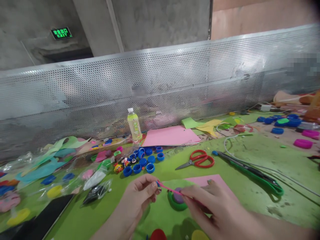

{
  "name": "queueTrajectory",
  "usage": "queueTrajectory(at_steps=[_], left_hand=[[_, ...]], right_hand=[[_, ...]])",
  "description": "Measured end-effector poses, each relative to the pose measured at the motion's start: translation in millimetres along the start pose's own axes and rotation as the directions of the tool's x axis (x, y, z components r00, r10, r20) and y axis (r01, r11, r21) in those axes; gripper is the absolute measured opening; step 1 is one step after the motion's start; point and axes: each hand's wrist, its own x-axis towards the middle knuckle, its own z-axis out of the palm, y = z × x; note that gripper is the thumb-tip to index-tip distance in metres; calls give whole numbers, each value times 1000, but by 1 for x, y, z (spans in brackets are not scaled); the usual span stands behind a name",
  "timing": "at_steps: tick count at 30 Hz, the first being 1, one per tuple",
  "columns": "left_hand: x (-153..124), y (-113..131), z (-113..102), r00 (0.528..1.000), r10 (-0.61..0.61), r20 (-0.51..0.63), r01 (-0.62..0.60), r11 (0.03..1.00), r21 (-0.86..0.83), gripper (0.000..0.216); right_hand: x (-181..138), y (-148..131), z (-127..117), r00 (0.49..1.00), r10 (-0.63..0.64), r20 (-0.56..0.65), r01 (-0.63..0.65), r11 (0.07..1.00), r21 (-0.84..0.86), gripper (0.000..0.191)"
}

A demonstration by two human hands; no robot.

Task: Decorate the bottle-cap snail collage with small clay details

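My left hand (pixel 136 196) pinches a small dark blue piece (pixel 157 183) between thumb and fingertips, at one end of a thin pink strip (pixel 170 189). The strip's other end is in the closed fingers of my right hand (pixel 215 203), and it stretches between both hands above the table. Just below it lies a green ring-shaped lid (pixel 175 202) with a purple round piece (pixel 178 196) in it, partly covered by my right fingers. A pink paper sheet (pixel 222 181) shows behind my right hand. Red (pixel 158 234) and yellow round pieces (pixel 199 235) are cut off at the bottom edge.
Red-handled scissors (pixel 201 159) and a green utility knife (pixel 252 173) lie beyond my hands. Several blue caps (pixel 150 167), a drink bottle (pixel 134 125) and pink paper (pixel 171 136) stand or lie before a perforated metal panel (pixel 160 76). A black flat object (pixel 47 215) lies left.
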Motion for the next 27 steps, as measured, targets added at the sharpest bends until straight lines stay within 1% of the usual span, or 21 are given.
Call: queueTrajectory(at_steps=[3, 9, 13, 16, 19, 21, 23, 27], left_hand=[[0, 1, 1, 1000, 4, -1, -4, 1000, 9, 41], [0, 2, 2, 1000, 11, 12, -11, 999, 30, 41], [-1, 1, 0, 999, 21, 31, -23, 998, 50, 42], [-4, 1, 0, 1000, 6, 28, -8, 997, 81, 41], [-7, 3, 0, 1000, -25, 17, 23, 993, 113, 38], [-8, 3, 1, 999, -30, 12, 28, 992, 121, 36], [-7, 3, 1, 999, -30, 16, 28, 992, 122, 34], [-3, 0, 3, 999, -26, 25, 23, 994, 109, 32]], right_hand=[[1, 0, -1, 1000, -20, 14, 20, 1000, 1, 28], [2, -4, -10, 991, 16, 132, -17, 1000, 11, 27], [3, -8, -13, 994, 15, 111, -18, 999, 29, 29], [4, -10, -15, 997, 4, 79, -4, 1000, 5, 31], [4, -8, -13, 995, -7, 95, 7, 1000, 0, 31], [4, -6, -9, 992, 1, 127, -4, 1000, 20, 29], [3, -3, -4, 991, 20, 132, -25, 999, 31, 27], [1, 0, 0, 998, 50, 28, -50, 999, 21, 26]])
